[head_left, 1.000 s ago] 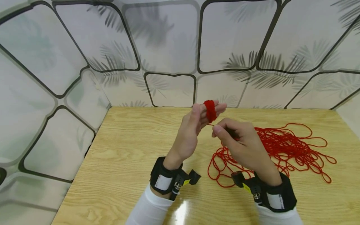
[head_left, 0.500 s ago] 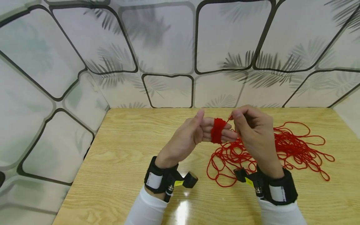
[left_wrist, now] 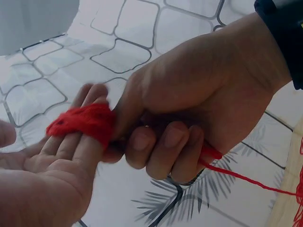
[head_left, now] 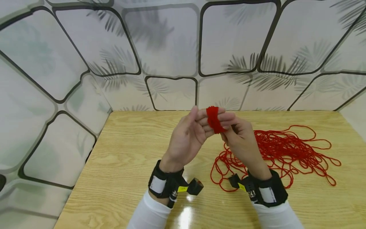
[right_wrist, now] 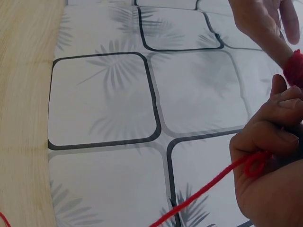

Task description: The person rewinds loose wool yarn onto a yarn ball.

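My left hand [head_left: 185, 139] is raised over the table, palm turned up and fingers extended. Several turns of red yarn form a band [head_left: 214, 120] around those fingers. My right hand [head_left: 243, 140] is at the band's lower edge, thumb and index finger right against it. Its other fingers are curled round the yarn, as the left wrist view shows. A taut strand [left_wrist: 255, 183] runs out of that fist toward the pile. In the right wrist view, a small loop [right_wrist: 255, 164] of yarn pokes out of the curled fingers.
A loose, tangled pile of red yarn [head_left: 281, 149] spreads over the right side of the wooden table [head_left: 120, 159]. A patterned wall covering [head_left: 171, 41] rises behind the table and along its left.
The right hand went up beyond the left fingertips, then came down and in against the band's lower edge. The left hand dipped with its palm turned, then tilted back up.
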Demonstrator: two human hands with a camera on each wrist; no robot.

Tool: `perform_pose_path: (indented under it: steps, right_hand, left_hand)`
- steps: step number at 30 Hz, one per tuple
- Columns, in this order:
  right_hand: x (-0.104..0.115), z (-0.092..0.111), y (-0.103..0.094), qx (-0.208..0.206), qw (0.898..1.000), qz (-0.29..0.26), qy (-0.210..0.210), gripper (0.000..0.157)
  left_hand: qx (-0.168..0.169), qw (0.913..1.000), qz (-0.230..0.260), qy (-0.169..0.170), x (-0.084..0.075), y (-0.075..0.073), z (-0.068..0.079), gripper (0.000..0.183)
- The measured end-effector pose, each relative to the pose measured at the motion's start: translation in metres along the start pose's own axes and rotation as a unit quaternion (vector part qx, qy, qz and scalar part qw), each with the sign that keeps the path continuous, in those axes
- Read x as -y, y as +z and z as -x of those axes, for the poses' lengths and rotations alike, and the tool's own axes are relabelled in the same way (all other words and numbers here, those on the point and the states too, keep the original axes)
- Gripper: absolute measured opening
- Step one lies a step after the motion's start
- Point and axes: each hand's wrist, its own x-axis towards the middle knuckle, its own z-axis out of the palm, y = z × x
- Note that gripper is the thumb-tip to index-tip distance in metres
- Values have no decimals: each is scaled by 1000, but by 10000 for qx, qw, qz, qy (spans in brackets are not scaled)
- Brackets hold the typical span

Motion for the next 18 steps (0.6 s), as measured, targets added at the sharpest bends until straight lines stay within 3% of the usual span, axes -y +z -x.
perform_pose_path:
  steps: [5,8,18]
  right_hand:
    - [1,1,8,528,9953,740,336,20]
    - [6,3,10,843,9894,1083,467,20]
    - [25,6,10,1107,9800,1620,322,12]
  left_hand:
    - [-390,9930,251,1087,3,1,-4,49]
    - [-613,9878,-3,1435,3,0,-6,49]
    - [-791,9799,-1057,1496,3,0,-6,53]
